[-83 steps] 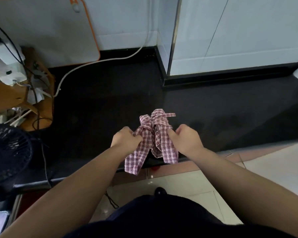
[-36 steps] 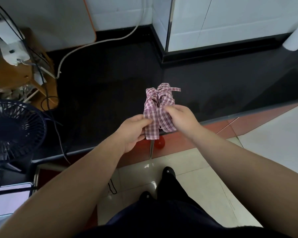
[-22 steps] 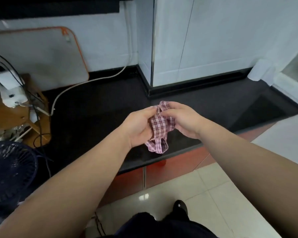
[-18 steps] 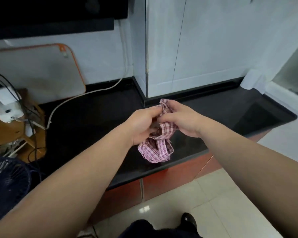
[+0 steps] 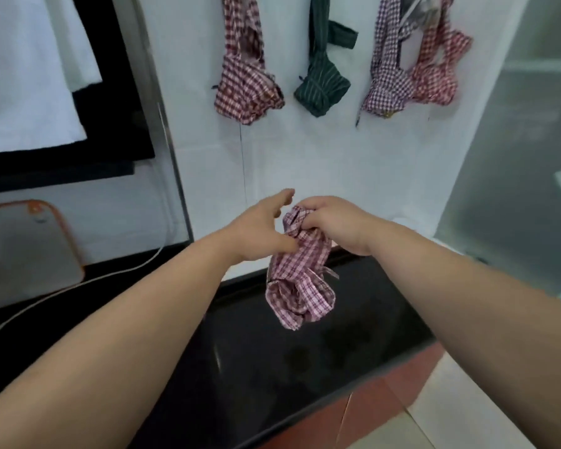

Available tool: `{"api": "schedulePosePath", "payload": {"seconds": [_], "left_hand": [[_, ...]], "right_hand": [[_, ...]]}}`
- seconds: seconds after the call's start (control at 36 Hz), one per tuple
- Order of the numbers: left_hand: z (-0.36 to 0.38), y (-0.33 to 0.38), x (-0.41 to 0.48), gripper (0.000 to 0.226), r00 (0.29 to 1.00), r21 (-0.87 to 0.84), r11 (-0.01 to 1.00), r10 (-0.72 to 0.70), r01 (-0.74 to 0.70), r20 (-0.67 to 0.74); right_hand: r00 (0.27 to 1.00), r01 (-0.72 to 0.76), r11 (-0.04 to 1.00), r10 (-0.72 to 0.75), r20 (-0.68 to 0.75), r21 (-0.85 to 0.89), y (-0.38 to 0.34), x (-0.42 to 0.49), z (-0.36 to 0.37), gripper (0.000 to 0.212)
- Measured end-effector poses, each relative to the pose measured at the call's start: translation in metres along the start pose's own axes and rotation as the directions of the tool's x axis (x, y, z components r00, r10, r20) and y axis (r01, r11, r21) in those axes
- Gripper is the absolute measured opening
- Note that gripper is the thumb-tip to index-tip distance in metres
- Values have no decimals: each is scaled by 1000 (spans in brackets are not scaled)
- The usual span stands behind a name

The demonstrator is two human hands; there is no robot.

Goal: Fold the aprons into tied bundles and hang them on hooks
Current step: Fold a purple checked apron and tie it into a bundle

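Now your pink plaid bundle (image 5: pixel 300 286) has left the black counter (image 5: pixel 272 367) and dangles above it, top gripped in your right hand (image 5: pixel 332 223); your left hand (image 5: pixel 256 231) has opened, fingers spread. Tying looks done: hanging comes next, high above the counter.

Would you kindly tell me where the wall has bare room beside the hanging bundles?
Bare wall lies between the metal corner strip and the red checked bundle, and below all bundles. Crowded at right: the purple checked bundle and red gingham bundle overlap.

Bare forearms (image 5: pixel 127 319), bare hands (image 5: pixel 336 222)
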State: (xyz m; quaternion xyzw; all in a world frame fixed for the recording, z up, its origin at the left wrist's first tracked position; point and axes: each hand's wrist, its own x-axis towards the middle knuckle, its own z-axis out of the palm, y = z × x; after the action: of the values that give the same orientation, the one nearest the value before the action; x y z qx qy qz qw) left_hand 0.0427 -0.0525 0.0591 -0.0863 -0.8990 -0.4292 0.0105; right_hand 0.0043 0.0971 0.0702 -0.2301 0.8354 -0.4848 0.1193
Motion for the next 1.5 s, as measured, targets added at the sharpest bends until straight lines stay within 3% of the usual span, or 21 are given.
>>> {"api": "schedulePosePath", "payload": {"seconds": [0.14, 0.19, 0.25, 0.33, 0.42, 0.53, 0.64, 0.78, 0.89, 1.0, 1.08, 1.17, 1.25, 1.31, 1.42, 1.5], "left_hand": [[20, 40, 56, 14, 999, -35, 999, 36, -37, -32], [28, 53, 79, 19, 996, -86, 996, 24, -31, -84], [32, 64, 93, 16, 992, -247, 968, 3, -35, -127], [39, 83, 112, 15, 996, -552, 834, -34, -14, -77], [41, 97, 132, 18, 1000, -700, 714, 22, -22, -10], [32, 116, 161, 10, 995, -710, 701, 104, -69, 5], [17, 126, 187, 19, 987, -658, 742, 164, -124, -2], [-5, 147, 228, 19, 962, -518, 813, 184, -265, -204], [-28, 173, 260, 20, 892, -342, 848, 285, -405, -350], [-54, 203, 289, 3, 857, -276, 841, 352, -466, -376], [-70, 225, 310, 17, 831, -282, 816, 369, -504, -417], [-81, 243, 335, 29, 795, -189, 827, 407, -530, -450], [-82, 250, 360, 39, 754, -55, 867, 399, -496, -522], [-77, 248, 374, 40, 722, 1, 889, 372, -457, -583], [-71, 242, 392, 34, 680, 58, 916, 337, -398, -651], [-74, 242, 398, 32, 655, 75, 926, 318, -371, -685]], "right_hand": [[1000, -29, 994, 31, 8, -108, 3, 9, -78, 6], [999, -31, 989, 28, -24, -145, 8, 12, -114, 13], [998, -54, 994, 50, -40, -99, 14, 14, -142, 17], [996, -76, 990, 81, -33, 122, 22, 15, -173, 17], [998, -5, 931, 30, -63, 364, 26, 22, -194, 19], [988, 126, 779, -41, -150, 614, 23, 41, -215, 22], [975, 177, 624, -7, -220, 762, 15, 61, -229, 19], [949, 268, 510, 5, -315, 817, -11, 92, -251, 15], [910, 367, 528, -34, -413, 766, -35, 120, -277, 18], [870, 432, 562, -55, -489, 705, -59, 143, -316, 14], [857, 458, 624, -121, -500, 633, -77, 157, -345, 14], [791, 525, 728, -226, -569, 441, -92, 174, -373, 21], [667, 513, 859, -401, -628, -4, -92, 191, -394, 24], [622, 497, 839, -521, -585, -219, -85, 205, -405, 25], [612, 474, 784, -621, -490, -401, -73, 224, -414, 25], [623, 512, 786, -617, -480, -347, -74, 238, -414, 22]]}}
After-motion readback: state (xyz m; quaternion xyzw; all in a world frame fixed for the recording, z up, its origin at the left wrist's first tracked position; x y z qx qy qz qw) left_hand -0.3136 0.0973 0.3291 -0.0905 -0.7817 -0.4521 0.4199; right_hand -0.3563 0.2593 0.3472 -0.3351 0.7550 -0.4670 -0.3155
